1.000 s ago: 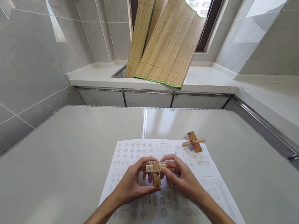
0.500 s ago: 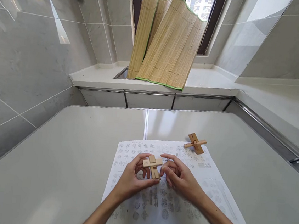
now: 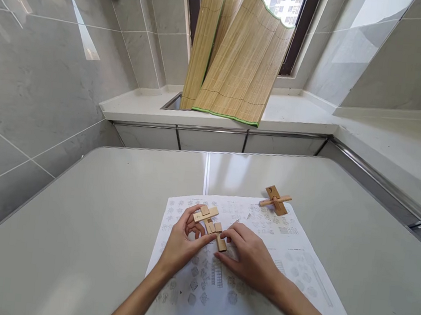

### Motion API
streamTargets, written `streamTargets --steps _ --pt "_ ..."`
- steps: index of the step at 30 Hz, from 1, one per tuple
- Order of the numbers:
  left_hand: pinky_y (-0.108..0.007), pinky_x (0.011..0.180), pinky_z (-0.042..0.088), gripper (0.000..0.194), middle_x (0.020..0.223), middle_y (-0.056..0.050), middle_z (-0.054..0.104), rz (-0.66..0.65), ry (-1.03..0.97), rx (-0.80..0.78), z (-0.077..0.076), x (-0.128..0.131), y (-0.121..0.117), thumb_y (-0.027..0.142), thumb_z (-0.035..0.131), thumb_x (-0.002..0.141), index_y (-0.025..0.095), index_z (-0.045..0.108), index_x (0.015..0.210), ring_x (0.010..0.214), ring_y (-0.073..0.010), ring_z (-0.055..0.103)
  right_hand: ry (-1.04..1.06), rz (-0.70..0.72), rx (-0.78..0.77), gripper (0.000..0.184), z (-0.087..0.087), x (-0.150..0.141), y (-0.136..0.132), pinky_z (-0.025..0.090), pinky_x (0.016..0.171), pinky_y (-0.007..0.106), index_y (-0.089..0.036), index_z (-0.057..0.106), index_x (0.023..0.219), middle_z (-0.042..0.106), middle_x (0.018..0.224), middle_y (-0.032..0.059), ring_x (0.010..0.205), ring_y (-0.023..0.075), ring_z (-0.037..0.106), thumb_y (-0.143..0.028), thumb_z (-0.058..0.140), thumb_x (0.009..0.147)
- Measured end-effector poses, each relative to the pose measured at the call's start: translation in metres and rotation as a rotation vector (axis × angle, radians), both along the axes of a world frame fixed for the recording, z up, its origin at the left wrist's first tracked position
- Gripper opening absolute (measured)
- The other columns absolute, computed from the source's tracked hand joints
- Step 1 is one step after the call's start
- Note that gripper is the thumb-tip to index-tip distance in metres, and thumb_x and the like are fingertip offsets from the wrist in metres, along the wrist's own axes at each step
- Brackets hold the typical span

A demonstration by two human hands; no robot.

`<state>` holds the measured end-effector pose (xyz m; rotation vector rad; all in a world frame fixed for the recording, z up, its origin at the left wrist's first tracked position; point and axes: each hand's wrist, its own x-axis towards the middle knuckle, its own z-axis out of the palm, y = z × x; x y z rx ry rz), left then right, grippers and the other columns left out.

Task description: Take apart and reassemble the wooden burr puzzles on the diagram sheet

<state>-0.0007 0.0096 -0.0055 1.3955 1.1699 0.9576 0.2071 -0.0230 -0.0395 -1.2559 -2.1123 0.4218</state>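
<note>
Above a printed sheet (image 3: 259, 263), my left hand (image 3: 182, 242) pinches crossed wooden puzzle pieces (image 3: 206, 215) between thumb and fingers. The lighter bar lies across another notched piece that slants down to the right. My right hand (image 3: 247, 254) has its thumb and fingers closed around a wooden puzzle piece (image 3: 221, 244) at the lower right of this group. The two hands' pieces meet or overlap near my left thumb tip; whether they are joined there, I cannot tell. Part of the wood is hidden by my fingertips.
A second pair of crossed wooden pieces (image 3: 275, 200) rests at the sheet's upper right edge. The sheet lies on a pale glossy table (image 3: 113, 227) with a seam. Behind it, a bamboo mat (image 3: 238, 65) leans on the white ledge (image 3: 294, 111) before a window.
My left hand has tilted the crossed pieces and shifted them up and left. My right hand, apart from the wood before, has come in and closed on a piece at the lower end.
</note>
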Motion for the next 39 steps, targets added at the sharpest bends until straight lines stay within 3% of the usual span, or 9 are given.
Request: streamTargets --steps 4,9,14,19,26,31,39 --pt "-0.028 0.076 0.051 0.073 0.093 0.000 0.068 -0.020 0.033 0.016 0.000 -0.001 -0.001 0.037 0.087 0.080 0.024 0.052 0.143 0.074 -0.0134 0.058 0.001 -0.010 0.067 0.016 -0.001 0.002 0.001 0.057 0.075 0.036 -0.022 0.065 0.109 0.070 0.102 0.0083 0.089 0.0249 0.069 -0.020 0.069 0.094" --pt "-0.029 0.079 0.051 0.073 0.084 0.003 0.063 -0.038 0.078 0.028 -0.001 -0.003 -0.001 0.039 0.084 0.083 0.025 0.050 0.146 0.074 -0.0145 0.056 0.049 -0.015 0.074 0.024 0.005 0.010 0.004 0.055 0.068 0.033 -0.022 0.062 0.127 0.073 0.097 0.0066 0.078 0.0208 0.070 -0.023 0.056 0.104" --pt "-0.029 0.077 0.050 0.071 0.081 0.003 0.061 -0.053 0.181 0.094 -0.001 -0.003 -0.003 0.040 0.085 0.082 0.028 0.053 0.145 0.073 -0.0151 0.054 0.060 -0.022 0.087 0.030 0.007 0.013 0.004 0.056 0.070 0.032 -0.023 0.058 0.137 0.071 0.106 0.0083 0.081 0.0198 0.070 -0.024 0.049 0.109" --pt "-0.029 0.076 0.050 0.065 0.094 0.000 0.066 -0.063 0.298 0.238 0.001 -0.002 -0.005 0.035 0.087 0.078 0.029 0.061 0.138 0.076 -0.0152 0.054 0.050 0.003 0.145 0.024 0.007 0.015 0.004 0.054 0.067 0.031 -0.022 0.056 0.132 0.071 0.102 0.0073 0.078 0.0193 0.069 -0.023 0.049 0.109" --pt "-0.028 0.075 0.051 0.063 0.106 -0.001 0.068 -0.143 0.327 0.383 -0.001 -0.002 -0.005 0.027 0.084 0.081 0.031 0.059 0.139 0.077 -0.0137 0.056 0.031 0.008 0.240 0.016 0.008 0.015 0.003 0.049 0.063 0.028 -0.021 0.056 0.124 0.072 0.098 0.0056 0.073 0.0176 0.067 -0.021 0.051 0.109" --pt "-0.029 0.074 0.051 0.065 0.103 -0.001 0.067 -0.188 0.363 0.423 -0.005 -0.004 -0.006 0.029 0.084 0.081 0.030 0.058 0.141 0.075 -0.0141 0.054 0.051 0.011 0.223 0.020 0.011 0.015 0.001 0.047 0.061 0.027 -0.023 0.058 0.127 0.073 0.090 0.0024 0.070 0.0171 0.067 -0.021 0.053 0.108" --pt "-0.031 0.078 0.051 0.064 0.101 -0.002 0.063 -0.223 0.393 0.431 -0.005 -0.003 -0.006 0.026 0.083 0.082 0.033 0.060 0.141 0.078 -0.0164 0.053 0.112 0.077 0.113 0.023 0.013 0.013 -0.001 0.051 0.066 0.029 -0.025 0.059 0.129 0.075 0.094 0.0047 0.072 0.0181 0.069 -0.022 0.050 0.109"
